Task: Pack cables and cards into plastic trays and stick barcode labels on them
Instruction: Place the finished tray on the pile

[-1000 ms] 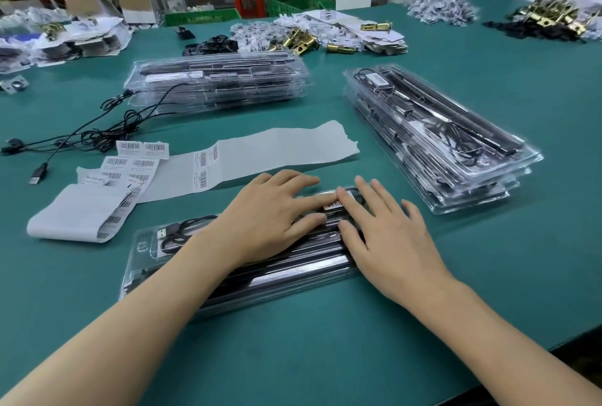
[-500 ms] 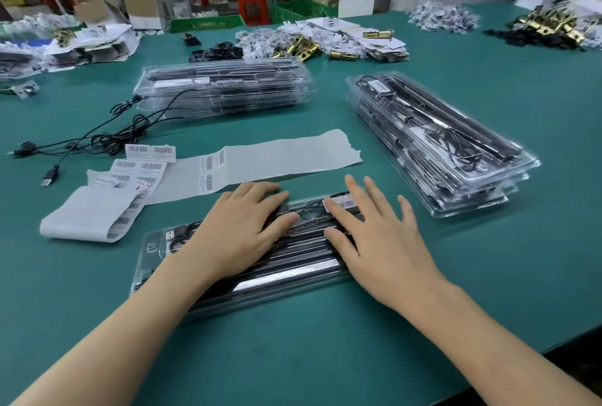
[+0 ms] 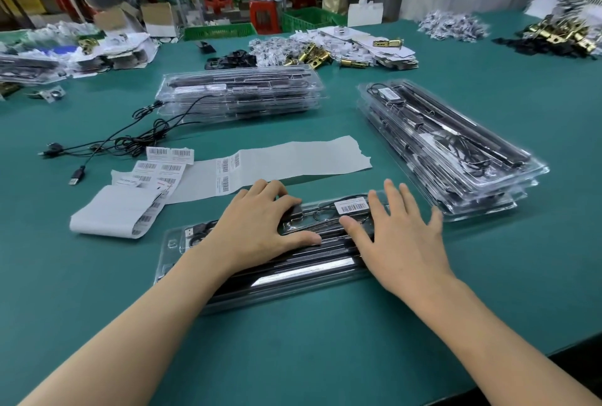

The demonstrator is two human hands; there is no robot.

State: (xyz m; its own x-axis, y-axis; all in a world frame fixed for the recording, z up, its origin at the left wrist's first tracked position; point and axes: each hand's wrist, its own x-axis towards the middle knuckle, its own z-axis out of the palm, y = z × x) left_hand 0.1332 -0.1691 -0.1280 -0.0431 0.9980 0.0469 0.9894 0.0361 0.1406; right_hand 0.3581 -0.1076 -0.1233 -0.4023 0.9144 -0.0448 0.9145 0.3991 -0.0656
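Left hand (image 3: 257,229) and right hand (image 3: 400,236): both flat, fingers spread, no grip closed, palms pressing the lid of a clear plastic tray (image 3: 267,275). Tray: lies on the green desk (image 3: 293,356) nearest the person; holds dark bars and a coiled black cable; barcode label (image 3: 351,205) stuck near its far edge, between the hands. Beyond the tray: label backing strip (image 3: 293,161). Right of the tray: stack of filled trays (image 3: 456,151). Farther beyond: second stack (image 3: 241,92), loose USB cables (image 3: 107,144) trailing left of it.
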